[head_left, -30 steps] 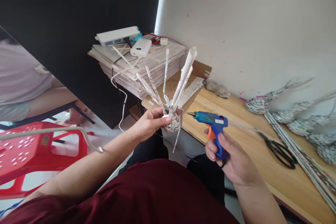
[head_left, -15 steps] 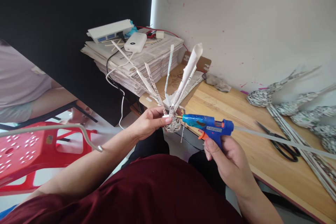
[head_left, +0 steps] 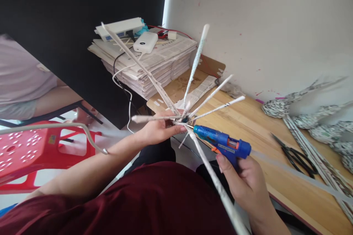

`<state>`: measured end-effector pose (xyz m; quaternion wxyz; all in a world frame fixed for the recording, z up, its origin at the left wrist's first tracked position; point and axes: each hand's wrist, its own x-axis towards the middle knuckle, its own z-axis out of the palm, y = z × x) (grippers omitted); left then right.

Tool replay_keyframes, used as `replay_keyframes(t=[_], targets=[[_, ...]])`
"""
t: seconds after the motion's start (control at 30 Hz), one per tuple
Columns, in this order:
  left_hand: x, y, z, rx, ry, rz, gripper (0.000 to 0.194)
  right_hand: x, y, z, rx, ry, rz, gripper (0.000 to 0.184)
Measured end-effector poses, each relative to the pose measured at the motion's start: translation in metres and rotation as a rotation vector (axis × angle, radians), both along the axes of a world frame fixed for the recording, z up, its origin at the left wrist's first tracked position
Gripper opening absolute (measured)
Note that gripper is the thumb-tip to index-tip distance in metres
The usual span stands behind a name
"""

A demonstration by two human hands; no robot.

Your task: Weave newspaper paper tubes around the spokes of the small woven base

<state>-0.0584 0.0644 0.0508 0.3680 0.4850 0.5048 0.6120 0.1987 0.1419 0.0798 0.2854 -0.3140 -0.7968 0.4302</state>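
Note:
My left hand (head_left: 156, 130) is closed on the hub of a woven newspaper piece (head_left: 182, 118), from which several rolled-paper sticks fan out. One long stick (head_left: 213, 176) points toward me over my shirt; a bluish one (head_left: 196, 62) rises away from me. Wrapped around the handle of a blue hot glue gun (head_left: 220, 141), my right hand (head_left: 246, 180) has its thumb beside the orange trigger. The gun's metal tip is at the hub, close to my left thumb; whether it touches is too small to tell. A long clear glue stick (head_left: 292, 169) sticks out of its back.
On the wooden table (head_left: 259, 132) lie black scissors (head_left: 295, 154), long paper rods (head_left: 311, 147) and several woven paper pieces (head_left: 275, 106). A newspaper stack (head_left: 165, 66) bears a power bank (head_left: 145, 42) and power strip (head_left: 121, 29). A red stool (head_left: 27, 143) and a seated person (head_left: 24, 80) are left.
The woven piece has tipped toward me, so its sticks now spread outward and the hub shows from above. The glue gun has followed, moving slightly right and down. Both hands keep their hold.

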Motion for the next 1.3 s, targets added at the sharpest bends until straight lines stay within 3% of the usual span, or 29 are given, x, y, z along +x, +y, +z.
replay_keyframes(t=[0.13,0.27,0.83,1.03,1.17,1.3], targets=[[0.001,0.002,0.004,0.055,0.108,0.005,0.015,0.007,0.003,-0.009,0.106,-0.044,0.003,0.029],[0.001,0.004,0.004,0.073,0.106,0.005,0.016,0.013,0.003,-0.012,0.199,-0.073,-0.002,0.029],[0.006,0.006,0.008,0.029,0.153,0.073,0.016,0.007,0.0,0.006,0.462,-0.173,0.088,0.007],[0.006,0.007,0.008,0.003,0.189,0.077,0.018,0.008,-0.001,0.007,0.556,-0.208,0.068,0.008],[0.008,0.007,0.003,0.001,0.102,0.088,0.021,0.01,0.0,0.005,0.597,-0.232,0.046,0.012],[0.01,0.005,0.001,-0.035,-0.047,0.07,0.03,0.012,0.001,0.003,0.513,-0.148,0.014,0.014]])
